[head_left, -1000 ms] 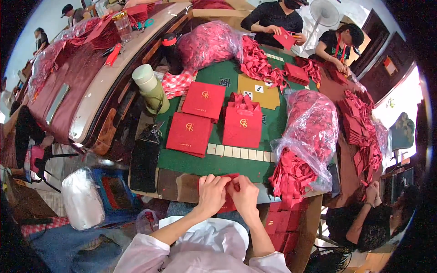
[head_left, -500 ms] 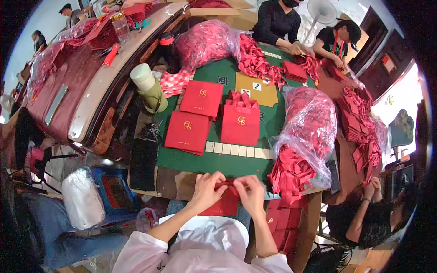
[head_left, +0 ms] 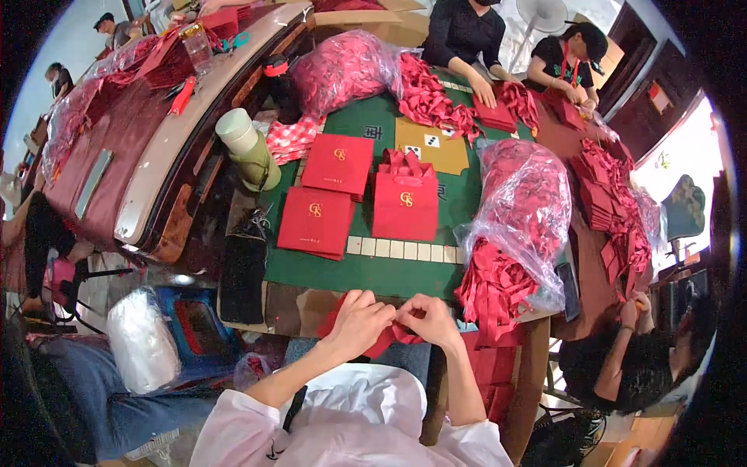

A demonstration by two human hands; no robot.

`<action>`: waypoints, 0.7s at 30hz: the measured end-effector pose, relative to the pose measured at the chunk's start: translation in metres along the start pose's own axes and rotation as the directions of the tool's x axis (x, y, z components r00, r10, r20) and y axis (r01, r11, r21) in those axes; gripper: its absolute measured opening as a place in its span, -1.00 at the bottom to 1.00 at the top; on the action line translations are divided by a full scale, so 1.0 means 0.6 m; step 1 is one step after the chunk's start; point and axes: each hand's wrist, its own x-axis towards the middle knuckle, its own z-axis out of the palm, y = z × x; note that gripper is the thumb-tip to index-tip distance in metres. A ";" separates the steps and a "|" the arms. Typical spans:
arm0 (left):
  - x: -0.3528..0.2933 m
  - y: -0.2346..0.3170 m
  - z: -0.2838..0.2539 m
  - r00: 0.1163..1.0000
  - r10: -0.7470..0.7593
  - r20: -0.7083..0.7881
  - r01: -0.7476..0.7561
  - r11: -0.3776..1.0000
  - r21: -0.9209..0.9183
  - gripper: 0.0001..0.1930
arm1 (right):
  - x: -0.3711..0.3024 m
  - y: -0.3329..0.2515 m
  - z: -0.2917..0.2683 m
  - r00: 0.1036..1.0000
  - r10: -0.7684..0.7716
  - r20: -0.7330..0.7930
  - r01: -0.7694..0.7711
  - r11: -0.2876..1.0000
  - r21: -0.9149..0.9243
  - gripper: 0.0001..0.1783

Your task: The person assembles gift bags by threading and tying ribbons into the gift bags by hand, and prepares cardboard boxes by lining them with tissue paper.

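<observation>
While the left hand (head_left: 359,323) bends its fingers down over a red bag (head_left: 380,343) and grips it near its upper edge, the right hand (head_left: 432,319) curls thumb and forefinger into a near-closed ring, its tips close beside the left fingertips; whether they pinch anything cannot be told. The red bag sits tilted at the near edge of the table, partly covered by both hands, in front of the person's white clothing (head_left: 362,401).

Just beyond, a green tabletop (head_left: 358,280) carries a printed row of pale tiles (head_left: 401,249). Behind that row, a near stack of flat red bags (head_left: 313,222) lies on the left, touching a farther stack (head_left: 337,163); to their right is a red bag with ribbon handles (head_left: 405,206). On the right, a clear plastic sack (head_left: 525,194) bulges with red ribbons, which spill from its near end.

Farther left, a green tumbler (head_left: 249,148) leans beside a red-and-white checked cloth (head_left: 292,142). At the far side, another plastic sack (head_left: 342,70) lies next to loose red ribbons (head_left: 432,101), and a co-worker's hand (head_left: 484,92) reaches to a red stack (head_left: 495,117).
</observation>
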 end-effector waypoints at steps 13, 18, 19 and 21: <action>0.008 -0.002 -0.002 0.999 0.029 0.033 -0.025 0.992 -0.122 -0.81 | 0.038 0.066 0.033 0.994 0.022 -0.110 -0.002 0.985 0.171 -0.77; 0.005 -0.002 0.001 0.998 -0.052 0.027 0.055 0.990 -0.126 -0.81 | 0.059 0.092 0.019 0.946 0.102 -0.306 -0.066 0.990 0.127 -0.71; 0.004 -0.005 -0.002 0.994 -0.107 0.020 0.109 0.981 -0.157 -0.81 | 0.053 0.093 0.019 0.946 0.103 -0.307 -0.066 0.989 0.128 -0.71; 0.006 -0.011 -0.009 0.982 -0.189 -0.015 0.182 0.964 -0.195 -0.81 | 0.034 0.086 0.018 0.927 0.061 -0.370 0.012 0.981 0.192 -0.69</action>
